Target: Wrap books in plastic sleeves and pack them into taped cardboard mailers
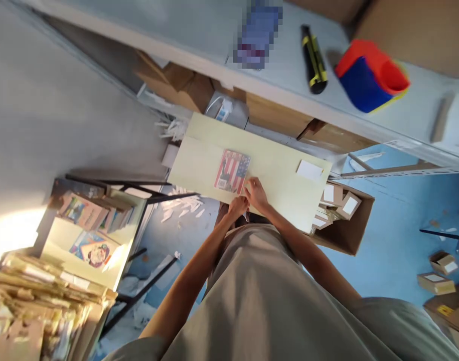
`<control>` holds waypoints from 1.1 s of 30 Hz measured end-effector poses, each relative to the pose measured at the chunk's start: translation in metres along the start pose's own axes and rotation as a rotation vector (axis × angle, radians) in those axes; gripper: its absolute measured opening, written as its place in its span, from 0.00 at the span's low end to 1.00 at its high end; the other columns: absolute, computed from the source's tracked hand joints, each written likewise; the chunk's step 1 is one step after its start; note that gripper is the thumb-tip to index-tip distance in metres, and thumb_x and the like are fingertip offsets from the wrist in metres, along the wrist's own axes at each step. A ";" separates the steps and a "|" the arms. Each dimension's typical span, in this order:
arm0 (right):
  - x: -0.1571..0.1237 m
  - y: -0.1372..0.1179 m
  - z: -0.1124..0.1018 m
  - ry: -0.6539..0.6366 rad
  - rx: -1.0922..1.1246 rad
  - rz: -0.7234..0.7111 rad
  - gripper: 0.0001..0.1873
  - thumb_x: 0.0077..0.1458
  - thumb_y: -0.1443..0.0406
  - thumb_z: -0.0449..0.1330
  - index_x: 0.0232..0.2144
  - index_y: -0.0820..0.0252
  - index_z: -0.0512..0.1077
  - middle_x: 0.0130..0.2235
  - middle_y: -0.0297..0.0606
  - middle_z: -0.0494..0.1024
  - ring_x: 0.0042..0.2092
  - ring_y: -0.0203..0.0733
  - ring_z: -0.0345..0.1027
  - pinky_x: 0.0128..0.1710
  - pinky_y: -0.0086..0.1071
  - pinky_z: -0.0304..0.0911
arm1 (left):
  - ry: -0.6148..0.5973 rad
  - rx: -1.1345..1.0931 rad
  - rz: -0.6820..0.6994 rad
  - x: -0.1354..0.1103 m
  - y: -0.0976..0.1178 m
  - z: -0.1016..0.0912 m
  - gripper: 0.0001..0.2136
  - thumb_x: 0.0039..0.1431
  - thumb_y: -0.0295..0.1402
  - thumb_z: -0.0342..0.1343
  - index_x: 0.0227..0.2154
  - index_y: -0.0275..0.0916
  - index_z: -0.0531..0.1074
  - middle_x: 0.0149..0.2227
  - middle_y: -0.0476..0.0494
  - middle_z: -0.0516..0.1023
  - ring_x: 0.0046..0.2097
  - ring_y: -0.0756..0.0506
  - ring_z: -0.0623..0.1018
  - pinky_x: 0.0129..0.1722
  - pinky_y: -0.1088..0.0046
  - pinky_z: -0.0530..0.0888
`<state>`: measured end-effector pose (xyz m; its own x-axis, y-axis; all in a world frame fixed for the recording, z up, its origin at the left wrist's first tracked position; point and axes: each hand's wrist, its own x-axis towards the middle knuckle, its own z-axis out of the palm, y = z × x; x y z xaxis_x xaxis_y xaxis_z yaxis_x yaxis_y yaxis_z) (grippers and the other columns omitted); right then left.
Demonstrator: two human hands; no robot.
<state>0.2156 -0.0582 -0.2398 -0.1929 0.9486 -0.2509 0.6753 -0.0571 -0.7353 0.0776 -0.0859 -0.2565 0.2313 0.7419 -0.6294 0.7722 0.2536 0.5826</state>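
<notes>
A book (232, 171) with a red-striped and starred flag cover lies flat on the pale yellow tabletop (282, 175). My left hand (239, 205) is closed at the table's near edge, just below the book's lower right corner. Whatever its fingers hold, if anything, is hidden. Close beside it, my right hand (255, 192) has bent fingers a little apart at that same corner. Its fingertips are by the book's edge; I cannot tell whether they touch it. A small white bit shows below the hands, too small to name.
A white slip (309, 169) lies on the table's right part. Beside the table stands a carton (355, 233) of small boxes. A shelf overhead bears a box cutter (314, 60) and a tape dispenser (370, 75). Packed parcels (44, 301) and books (90, 208) are at left.
</notes>
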 end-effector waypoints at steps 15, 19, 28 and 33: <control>0.048 -0.043 -0.233 0.628 -0.011 -0.144 0.07 0.70 0.64 0.56 0.45 0.52 0.74 0.56 0.52 0.80 0.62 0.58 0.76 0.66 0.51 0.73 | 0.337 0.014 0.634 0.069 0.229 -0.172 0.14 0.75 0.28 0.53 0.51 0.44 0.84 0.39 0.46 0.90 0.36 0.44 0.86 0.49 0.68 0.80; 0.102 -0.079 -0.291 0.687 -0.036 -0.195 0.09 0.73 0.63 0.56 0.50 0.55 0.74 0.60 0.52 0.77 0.65 0.55 0.72 0.71 0.51 0.67 | 0.505 -0.094 0.743 0.081 0.286 -0.227 0.13 0.74 0.25 0.54 0.52 0.42 0.83 0.41 0.46 0.90 0.37 0.44 0.86 0.51 0.68 0.81; 0.189 -0.079 -0.307 0.677 -0.120 -0.056 0.13 0.75 0.57 0.60 0.53 0.59 0.74 0.61 0.56 0.75 0.68 0.61 0.69 0.73 0.61 0.62 | 0.523 -0.108 0.773 0.076 0.280 -0.268 0.13 0.77 0.27 0.51 0.54 0.38 0.80 0.41 0.46 0.88 0.34 0.49 0.85 0.45 0.73 0.81; 0.157 -0.059 -0.265 0.832 -0.179 -0.101 0.14 0.72 0.63 0.58 0.56 0.61 0.75 0.59 0.54 0.77 0.67 0.58 0.71 0.73 0.58 0.64 | 0.458 -0.136 0.707 0.085 0.192 -0.237 0.12 0.77 0.29 0.52 0.54 0.42 0.80 0.42 0.48 0.88 0.32 0.50 0.83 0.41 0.73 0.80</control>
<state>0.3341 0.1772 -0.0687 0.2797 0.8700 0.4060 0.7987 0.0238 -0.6013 0.1050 0.1728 -0.0761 0.3472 0.9243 0.1583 0.4523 -0.3129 0.8352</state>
